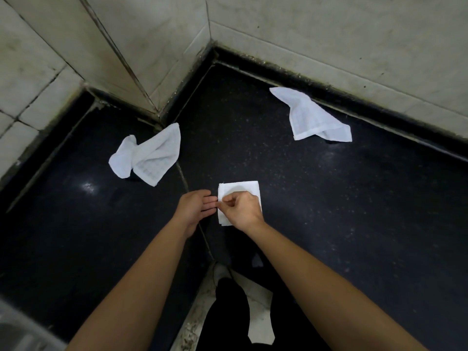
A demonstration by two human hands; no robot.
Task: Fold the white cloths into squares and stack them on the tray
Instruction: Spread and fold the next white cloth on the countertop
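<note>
Where the dark counter [329, 211] fills the head view, I log these items. Item one: folded cloth [239, 190], white, roughly square, lying flat just below frame centre. Item two: right hand [241, 210], resting on the lower part of that cloth, fingers curled, thumb and forefinger pinching its left edge. Item three: left hand [196, 207], just left of the cloth, palm turned inward, fingers loosely extended, their tips meeting the same left edge; I cannot tell whether they grip it. Item four: crumpled cloth [149, 155], white with a faint grid weave, unfolded, in the left-centre of the frame near the wall corner. Item five: second crumpled cloth [311, 116], same weave, unfolded, in the upper right against the foot of the tiled wall [329, 34]. Both lie well apart from the folded one. Item six: a pale, blurred object at the lower-left corner; I cannot identify it. Item seven: dark trousers [228, 312] and pale floor at the bottom centre.
</note>
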